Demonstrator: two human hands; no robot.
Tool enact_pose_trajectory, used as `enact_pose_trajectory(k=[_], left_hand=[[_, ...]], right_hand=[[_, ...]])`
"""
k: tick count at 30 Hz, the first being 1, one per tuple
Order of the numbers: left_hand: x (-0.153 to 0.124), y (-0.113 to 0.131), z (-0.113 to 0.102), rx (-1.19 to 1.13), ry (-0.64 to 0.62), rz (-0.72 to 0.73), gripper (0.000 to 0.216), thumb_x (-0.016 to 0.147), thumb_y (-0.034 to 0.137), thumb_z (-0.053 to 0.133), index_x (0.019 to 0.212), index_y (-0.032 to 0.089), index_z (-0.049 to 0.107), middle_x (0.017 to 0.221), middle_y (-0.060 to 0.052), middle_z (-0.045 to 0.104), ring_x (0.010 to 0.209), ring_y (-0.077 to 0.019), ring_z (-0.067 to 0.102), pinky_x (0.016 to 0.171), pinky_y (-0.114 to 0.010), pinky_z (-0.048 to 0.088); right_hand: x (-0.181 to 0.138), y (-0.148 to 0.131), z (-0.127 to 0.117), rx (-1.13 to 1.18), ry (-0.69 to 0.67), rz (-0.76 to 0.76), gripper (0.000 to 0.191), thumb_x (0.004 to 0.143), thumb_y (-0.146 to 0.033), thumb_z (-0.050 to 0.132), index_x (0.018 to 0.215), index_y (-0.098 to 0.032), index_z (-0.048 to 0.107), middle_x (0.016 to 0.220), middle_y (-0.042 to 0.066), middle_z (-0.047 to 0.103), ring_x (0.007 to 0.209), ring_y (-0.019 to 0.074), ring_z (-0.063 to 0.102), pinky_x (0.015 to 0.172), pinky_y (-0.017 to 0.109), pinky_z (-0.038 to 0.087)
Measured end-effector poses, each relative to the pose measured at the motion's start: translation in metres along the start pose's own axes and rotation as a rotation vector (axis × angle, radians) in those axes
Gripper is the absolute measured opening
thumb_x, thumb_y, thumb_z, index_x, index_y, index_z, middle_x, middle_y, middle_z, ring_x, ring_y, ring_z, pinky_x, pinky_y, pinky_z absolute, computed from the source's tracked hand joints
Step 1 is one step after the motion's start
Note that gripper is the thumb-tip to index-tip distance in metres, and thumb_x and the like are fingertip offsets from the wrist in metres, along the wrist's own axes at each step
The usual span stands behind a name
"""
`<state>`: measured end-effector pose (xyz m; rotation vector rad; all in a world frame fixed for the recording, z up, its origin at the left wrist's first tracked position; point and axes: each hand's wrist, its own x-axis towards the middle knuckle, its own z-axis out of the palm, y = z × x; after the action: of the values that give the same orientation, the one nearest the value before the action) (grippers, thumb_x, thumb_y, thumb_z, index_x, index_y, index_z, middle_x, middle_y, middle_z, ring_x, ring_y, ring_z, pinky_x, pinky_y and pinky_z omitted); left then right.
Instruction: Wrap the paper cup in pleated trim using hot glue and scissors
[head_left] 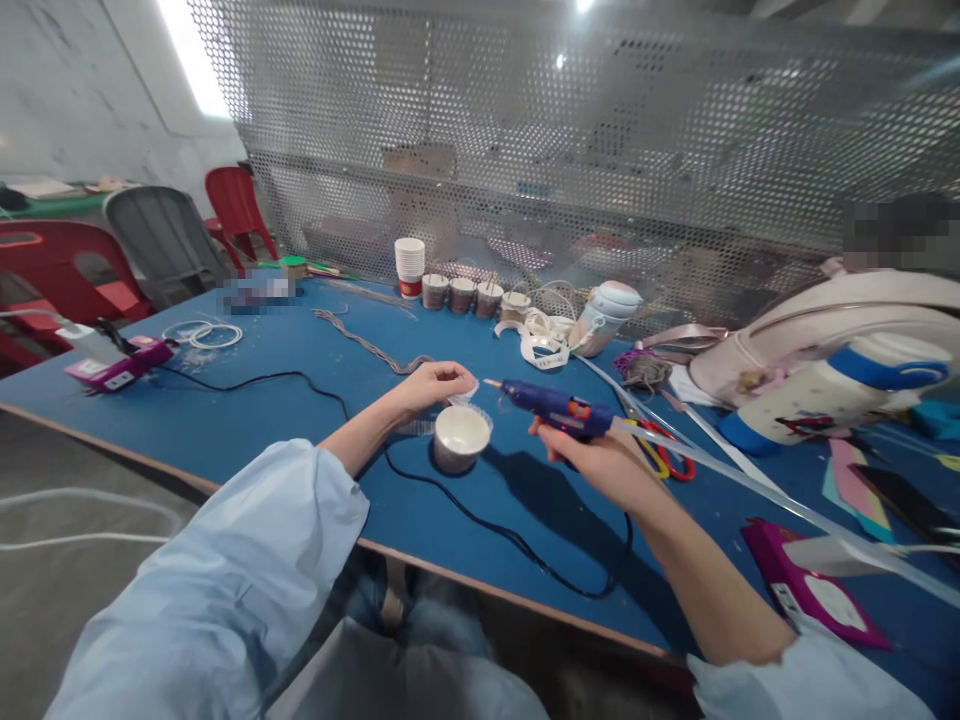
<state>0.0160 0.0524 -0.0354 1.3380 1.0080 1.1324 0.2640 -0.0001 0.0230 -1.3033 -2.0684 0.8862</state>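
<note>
My right hand (600, 462) is closed round a blue glue gun (551, 405), whose nozzle points left toward the rim of a white paper cup (460, 437) standing on the blue table (247, 420). At the cup's far rim my left hand (435, 384) is closed, pinching a bit of white lace trim (466, 392). The gun's black cable (480, 515) loops across the table in front of the cup.
A stack of paper cups (409, 266) and several decorated cups (459, 294) stand at the back. Red-handled scissors (664, 455), ribbons (541, 340), two bottles (817, 395) and a pink bag (810, 325) lie to the right. A power strip (120, 365) is at the left.
</note>
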Motion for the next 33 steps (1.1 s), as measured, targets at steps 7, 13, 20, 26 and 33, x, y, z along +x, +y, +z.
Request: enact_pose_trajectory(k=[7, 13, 20, 26, 33], left_hand=[[0.003, -0.01, 0.0, -0.065, 0.013, -0.005, 0.03, 0.064, 0.039, 0.075, 0.075, 0.013, 0.066, 0.068, 0.0, 0.06, 0.061, -0.0098, 0.05, 0.061, -0.024, 0.037], [0.001, -0.015, 0.003, -0.099, -0.005, -0.026, 0.032, 0.064, 0.04, 0.076, 0.076, 0.012, 0.066, 0.067, 0.0, 0.059, 0.061, -0.0094, 0.05, 0.059, -0.024, 0.035], [0.0, -0.016, 0.005, -0.123, -0.009, -0.042, 0.035, 0.062, 0.042, 0.078, 0.075, 0.011, 0.067, 0.068, 0.0, 0.059, 0.062, -0.0092, 0.05, 0.061, -0.024, 0.035], [0.0, -0.017, 0.005, -0.124, 0.0, -0.046, 0.035, 0.061, 0.041, 0.079, 0.075, 0.011, 0.068, 0.069, -0.001, 0.061, 0.062, -0.0095, 0.051, 0.061, -0.024, 0.036], [-0.001, -0.017, 0.005, -0.119, 0.003, -0.047, 0.034, 0.061, 0.041, 0.079, 0.075, 0.012, 0.069, 0.069, -0.001, 0.061, 0.063, -0.0101, 0.052, 0.061, -0.024, 0.036]], right_hand=[[0.0, -0.013, 0.024, -0.249, -0.064, -0.254, 0.022, 0.086, -0.042, 0.054, 0.076, -0.022, 0.053, 0.07, -0.001, 0.061, 0.059, 0.0138, 0.052, 0.057, 0.025, 0.037], [0.0, -0.013, 0.029, -0.376, -0.109, -0.355, 0.014, 0.089, -0.034, 0.05, 0.083, -0.022, 0.054, 0.076, 0.002, 0.063, 0.064, 0.0158, 0.056, 0.06, 0.025, 0.036], [-0.002, -0.015, 0.033, -0.462, -0.127, -0.338, 0.006, 0.087, -0.026, 0.054, 0.085, -0.021, 0.055, 0.083, 0.004, 0.066, 0.071, 0.0185, 0.06, 0.064, 0.027, 0.039], [-0.002, -0.014, 0.036, -0.481, -0.126, -0.331, 0.002, 0.085, -0.021, 0.056, 0.087, -0.02, 0.056, 0.086, 0.004, 0.067, 0.076, 0.0194, 0.062, 0.068, 0.027, 0.041], [-0.002, -0.016, 0.036, -0.502, -0.138, -0.336, 0.001, 0.086, -0.02, 0.055, 0.085, -0.02, 0.056, 0.084, 0.004, 0.068, 0.073, 0.0188, 0.062, 0.067, 0.026, 0.041]])
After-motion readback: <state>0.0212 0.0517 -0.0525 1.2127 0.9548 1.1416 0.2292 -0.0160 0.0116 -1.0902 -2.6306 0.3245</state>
